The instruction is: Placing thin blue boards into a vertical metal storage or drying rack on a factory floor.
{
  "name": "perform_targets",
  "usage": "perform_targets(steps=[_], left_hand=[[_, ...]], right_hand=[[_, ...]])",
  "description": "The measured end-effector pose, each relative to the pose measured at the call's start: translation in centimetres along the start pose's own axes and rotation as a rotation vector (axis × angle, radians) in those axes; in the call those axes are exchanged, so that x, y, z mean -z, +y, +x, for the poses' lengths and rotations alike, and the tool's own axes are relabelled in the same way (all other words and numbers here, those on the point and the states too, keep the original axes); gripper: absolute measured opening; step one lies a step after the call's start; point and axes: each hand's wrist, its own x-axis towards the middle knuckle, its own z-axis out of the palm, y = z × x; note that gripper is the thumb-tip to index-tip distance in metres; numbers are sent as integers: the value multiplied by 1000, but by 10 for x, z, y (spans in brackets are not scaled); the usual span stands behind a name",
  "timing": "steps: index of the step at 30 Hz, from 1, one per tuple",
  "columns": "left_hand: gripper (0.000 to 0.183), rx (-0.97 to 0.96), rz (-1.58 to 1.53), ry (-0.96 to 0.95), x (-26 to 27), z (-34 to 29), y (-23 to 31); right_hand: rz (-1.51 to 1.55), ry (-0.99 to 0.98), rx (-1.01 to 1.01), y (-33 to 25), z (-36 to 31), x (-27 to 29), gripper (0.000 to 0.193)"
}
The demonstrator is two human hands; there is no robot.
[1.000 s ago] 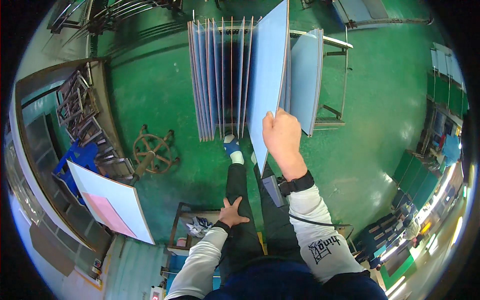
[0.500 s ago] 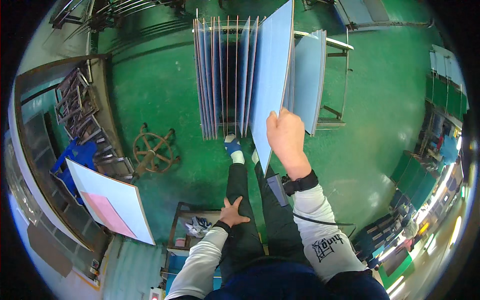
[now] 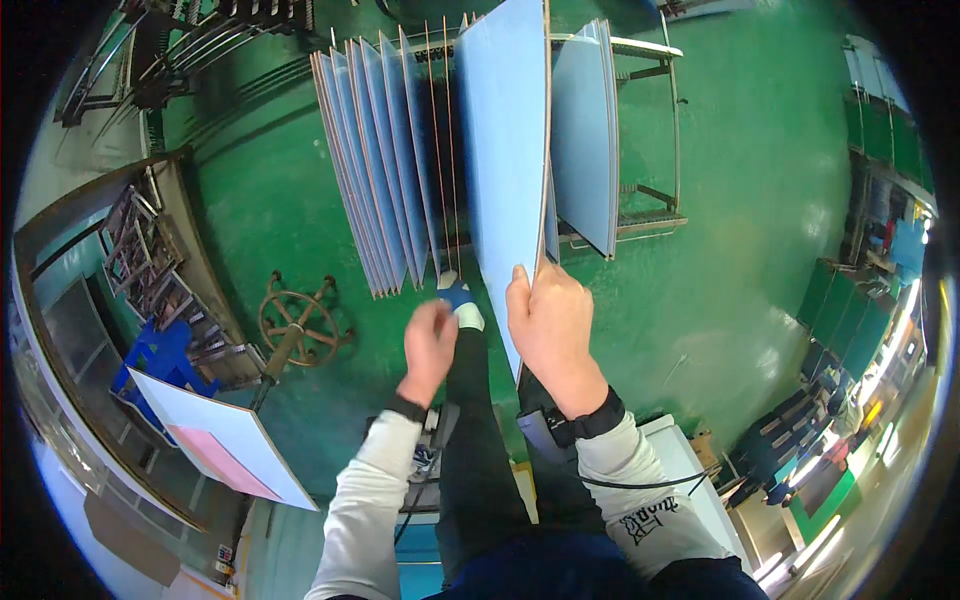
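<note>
A large light-blue panel with a thin brown edge stands tilted in front of me, its lower corner pointing toward my legs. My right hand is closed on that panel's near edge, thumb on the blue face and fingers round the other side. To the left, my left hand hangs in the air over the floor, slightly blurred, with its fingers loosely bent and nothing visible in it. Several similar blue panels stand upright side by side in a rack, and more blue panels lean at its right.
On the left, a white board with a pink sheet lies near a spoked handwheel and a blue metal part. A foot in a blue and white shoe is near the rack's panels. The floor is green.
My left hand has lifted off my thigh and moved forward toward the panels. The right hand still grips the blue panel, which now sits lower and nearer. The view has shifted.
</note>
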Motion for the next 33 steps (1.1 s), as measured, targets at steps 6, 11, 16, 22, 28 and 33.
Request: perform_targets(steps=[6, 11, 16, 22, 28, 33], left_hand=[[35, -129, 125, 132, -4, 128, 73], [44, -6, 462, 69, -10, 177, 103], [27, 113, 587, -49, -12, 191, 104], [24, 76, 609, -23, -19, 206, 89], [20, -4, 514, 79, -25, 193, 91], [21, -20, 415, 114, -15, 166, 116]], right_hand=[[-12, -21, 13, 2, -1, 1, 17], [-23, -3, 43, 8, -2, 2, 18], [-14, -7, 54, 8, -1, 3, 19], [29, 6, 84, 8, 3, -1, 20], [-25, 4, 97, 12, 8, -1, 20], [-54, -26, 94, 14, 17, 0, 19]])
